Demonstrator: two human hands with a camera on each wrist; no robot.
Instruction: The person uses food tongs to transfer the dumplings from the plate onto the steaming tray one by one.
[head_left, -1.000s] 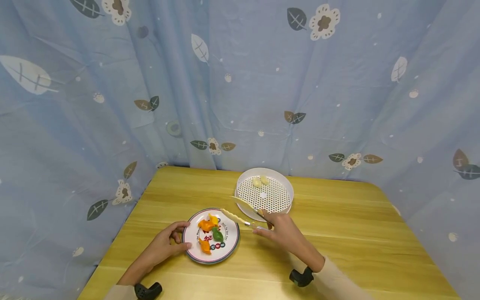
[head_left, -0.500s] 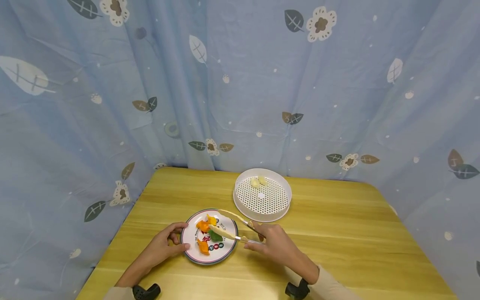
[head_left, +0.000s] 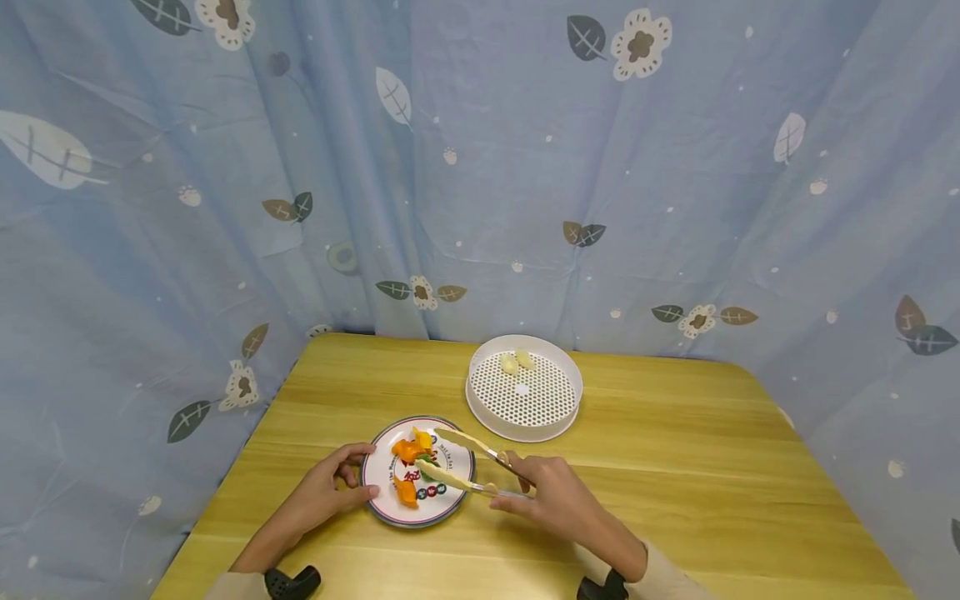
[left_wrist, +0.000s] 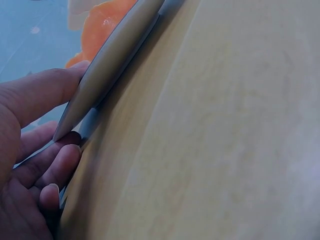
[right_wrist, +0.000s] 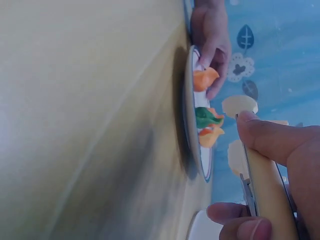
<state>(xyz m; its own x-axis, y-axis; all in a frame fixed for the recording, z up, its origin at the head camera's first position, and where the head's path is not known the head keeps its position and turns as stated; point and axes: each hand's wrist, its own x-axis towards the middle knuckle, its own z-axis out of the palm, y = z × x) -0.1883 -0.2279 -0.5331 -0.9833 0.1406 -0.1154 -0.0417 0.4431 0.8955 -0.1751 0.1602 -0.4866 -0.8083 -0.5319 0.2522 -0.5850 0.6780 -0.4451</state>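
My left hand (head_left: 326, 490) pinches the left rim of a white plate (head_left: 384, 507), thumb on top and fingers below the edge. Orange dumpling-shaped pieces (head_left: 407, 492), a yellow one (head_left: 423, 439) and a green one (head_left: 427, 468) lie on the plate. My right hand (head_left: 558, 497) grips a pair of tongs (head_left: 450, 477) with cream-coloured tips. The tongs' arms are spread apart over the plate's right half, one partly covering the green piece. In the right wrist view, the green piece (right_wrist: 206, 117) sits between orange ones, and the tongs' tips (right_wrist: 239, 106) show nothing between them.
A round white steamer tray (head_left: 491, 417) with a perforated bottom stands behind the plate to the right. Two pale dumpling-shaped pieces (head_left: 510, 365) lie inside it. The wooden table (head_left: 675, 450) ends at a blue patterned curtain (head_left: 495, 167).
My right hand has brought the spread tongs left and nearer from beside the tray to over the plate, where they overlap the green piece. My left hand stays on the rim.
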